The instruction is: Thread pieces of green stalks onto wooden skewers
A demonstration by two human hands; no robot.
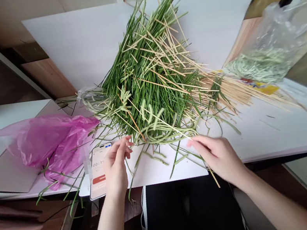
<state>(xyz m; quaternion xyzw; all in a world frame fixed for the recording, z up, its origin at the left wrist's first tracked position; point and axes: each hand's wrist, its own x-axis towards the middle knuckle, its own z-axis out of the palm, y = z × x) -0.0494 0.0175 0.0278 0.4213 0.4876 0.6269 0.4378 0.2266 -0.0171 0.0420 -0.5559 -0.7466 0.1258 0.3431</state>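
Note:
My right hand [215, 155] is closed around a thin wooden skewer [176, 128], which slants up and left from my fingers. Its lower end sticks out below the hand. Several short, slightly blurred green stalk pieces [150, 111] appear along its far part. My left hand [117, 161] hovers beside the phone, fingers loosely bent and apart, with nothing visible in them. Between the hands, long pale-green stalks [171, 131] lie coiled at the front of a large heap of long green leaves [143, 73]. More bare skewers [174, 63] are strewn over the heap.
A phone [98, 180] showing a timer lies by my left wrist. Left of it is a crumpled pink plastic bag [57, 142]. Loose skewers [234, 86] and a clear bag of pale-green strands [263, 65] are at right. Cut stalk bits [156, 158] lie near the table's front edge.

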